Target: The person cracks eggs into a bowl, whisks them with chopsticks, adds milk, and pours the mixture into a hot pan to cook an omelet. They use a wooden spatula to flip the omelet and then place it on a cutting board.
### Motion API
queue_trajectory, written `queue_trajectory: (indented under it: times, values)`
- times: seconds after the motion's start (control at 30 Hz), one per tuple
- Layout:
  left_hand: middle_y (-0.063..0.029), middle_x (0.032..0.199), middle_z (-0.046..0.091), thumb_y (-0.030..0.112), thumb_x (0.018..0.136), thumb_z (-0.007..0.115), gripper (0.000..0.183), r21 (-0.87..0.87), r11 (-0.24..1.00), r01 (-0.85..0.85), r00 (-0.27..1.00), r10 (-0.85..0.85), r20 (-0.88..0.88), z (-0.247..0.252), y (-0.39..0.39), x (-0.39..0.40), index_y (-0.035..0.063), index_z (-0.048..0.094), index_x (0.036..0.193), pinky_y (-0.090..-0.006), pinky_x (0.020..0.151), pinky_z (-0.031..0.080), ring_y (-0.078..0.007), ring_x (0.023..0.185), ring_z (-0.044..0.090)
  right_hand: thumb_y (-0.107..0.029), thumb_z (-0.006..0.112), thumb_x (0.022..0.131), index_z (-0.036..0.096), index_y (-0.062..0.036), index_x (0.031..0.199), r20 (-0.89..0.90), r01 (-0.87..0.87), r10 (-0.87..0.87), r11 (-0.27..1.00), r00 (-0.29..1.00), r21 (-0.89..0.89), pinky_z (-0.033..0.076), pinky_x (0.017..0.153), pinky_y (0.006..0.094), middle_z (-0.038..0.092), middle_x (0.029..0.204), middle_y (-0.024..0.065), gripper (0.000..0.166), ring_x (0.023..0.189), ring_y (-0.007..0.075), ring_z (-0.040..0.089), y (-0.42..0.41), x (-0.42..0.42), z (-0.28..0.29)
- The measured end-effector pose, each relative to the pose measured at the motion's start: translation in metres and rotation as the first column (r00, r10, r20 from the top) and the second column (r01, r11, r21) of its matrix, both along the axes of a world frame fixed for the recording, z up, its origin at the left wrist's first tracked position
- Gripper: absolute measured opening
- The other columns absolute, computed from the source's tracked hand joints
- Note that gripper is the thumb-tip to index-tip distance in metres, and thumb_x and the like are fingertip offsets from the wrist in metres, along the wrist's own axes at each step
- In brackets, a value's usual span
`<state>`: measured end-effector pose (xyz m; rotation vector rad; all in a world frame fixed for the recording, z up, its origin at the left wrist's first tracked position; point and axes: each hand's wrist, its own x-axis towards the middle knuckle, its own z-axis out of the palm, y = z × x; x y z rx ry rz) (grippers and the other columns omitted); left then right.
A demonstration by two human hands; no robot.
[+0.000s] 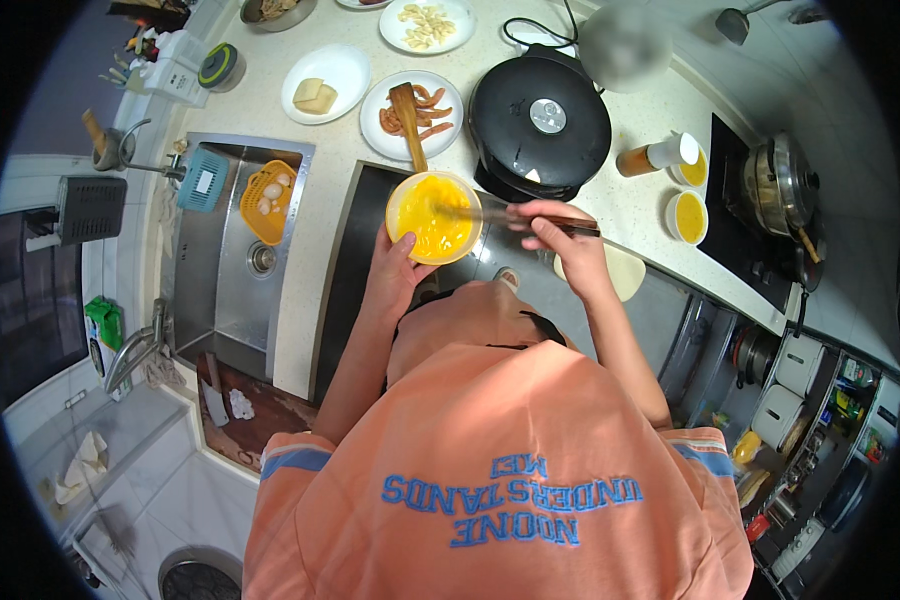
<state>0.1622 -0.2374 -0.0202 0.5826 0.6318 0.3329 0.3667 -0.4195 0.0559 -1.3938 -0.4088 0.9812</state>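
My left hand [397, 262] holds a round bowl [475, 238] by its lower left side, thumb on the rim. Bright yellow beaten egg [435, 219] fills much of it. My right hand [562, 244] grips dark wooden chopsticks [570, 225], whose blurred tips are in the egg. Just beyond the bowl, a wooden spatula [406, 120] lies across a white plate [375, 135] of reddish meat strips [436, 114]. A black round electric griddle [521, 157] stands with its lid down, beyond my right hand.
Farther back are plates of garlic cloves [427, 26] and pale square slices [315, 96]. At left, the steel sink [229, 300] holds an orange basket [255, 217] with eggshells. A knife [214, 394] lies on a board at lower left. Yellow-filled cups [688, 217] and a stove [735, 225] are right.
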Motion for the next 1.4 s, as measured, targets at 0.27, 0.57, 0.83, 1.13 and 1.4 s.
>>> queue_trajectory:
  times: [0.27, 0.57, 0.83, 1.13, 1.4]
  values:
    - [-0.0121, 0.140, 0.051, 0.019, 0.100, 0.059, 0.054, 0.001, 1.000, -0.007, 1.000, 0.007, -0.006, -0.006, 0.003, 0.000, 0.0128, 0.032, 0.146, -0.0516, 0.103, 0.052, -0.0287, 0.129, 0.056, -0.007, 0.062, 0.097, 0.069, -0.0007, 0.116, -0.033, 0.013, -0.013, 1.000, 0.999, 0.007, 0.059, 0.081, 0.0267, 0.072, 0.115, 0.0123, 0.021, 0.105, 0.0170, 0.068, 0.002, 0.002, -0.002]
    - [-0.0122, 0.141, 0.051, 0.020, 0.100, 0.060, 0.054, -0.006, 1.000, -0.003, 1.000, 0.003, 0.008, -0.007, 0.002, -0.001, 0.0131, 0.033, 0.146, -0.0514, 0.103, 0.052, -0.0286, 0.129, 0.056, -0.013, 0.065, 0.097, 0.066, 0.0011, 0.117, 0.038, -0.004, 0.004, 1.000, 0.999, -0.015, 0.060, 0.080, 0.0295, 0.070, 0.118, 0.0194, 0.024, 0.108, 0.0241, 0.069, 0.004, 0.001, -0.013]
    - [-0.0122, 0.142, 0.050, 0.019, 0.099, 0.061, 0.056, -0.031, 1.000, -0.004, 1.000, 0.004, 0.013, -0.017, 0.001, -0.005, 0.0126, 0.032, 0.147, -0.0509, 0.102, 0.052, -0.0280, 0.130, 0.055, -0.008, 0.062, 0.097, 0.068, -0.0009, 0.117, -0.037, -0.127, 0.126, 0.991, 0.991, -0.030, 0.059, 0.081, 0.0276, 0.072, 0.117, 0.0134, 0.022, 0.106, 0.0179, 0.068, 0.000, 0.007, 0.002]
    - [-0.0123, 0.143, 0.049, 0.017, 0.099, 0.060, 0.058, -0.037, 0.999, 0.026, 1.000, -0.026, -0.007, -0.021, 0.002, -0.007, 0.0107, 0.031, 0.148, -0.0508, 0.103, 0.052, -0.0288, 0.132, 0.054, 0.004, 0.059, 0.095, 0.071, -0.0005, 0.111, 0.185, -0.038, 0.052, 0.996, 0.981, -0.077, 0.056, 0.082, 0.0251, 0.072, 0.110, 0.0067, 0.021, 0.098, 0.0119, 0.066, 0.006, -0.004, 0.017]
    - [-0.0120, 0.144, 0.048, 0.016, 0.099, 0.059, 0.060, -0.053, 0.998, 0.043, 0.999, -0.043, -0.008, -0.025, 0.002, -0.012, 0.0103, 0.029, 0.150, -0.0510, 0.104, 0.051, -0.0285, 0.132, 0.054, -0.011, 0.063, 0.097, 0.069, -0.0024, 0.120, -0.057, -0.050, 0.049, 0.998, 0.997, -0.023, 0.058, 0.079, 0.0253, 0.073, 0.111, 0.0092, 0.025, 0.097, 0.0154, 0.069, 0.004, 0.001, -0.008]
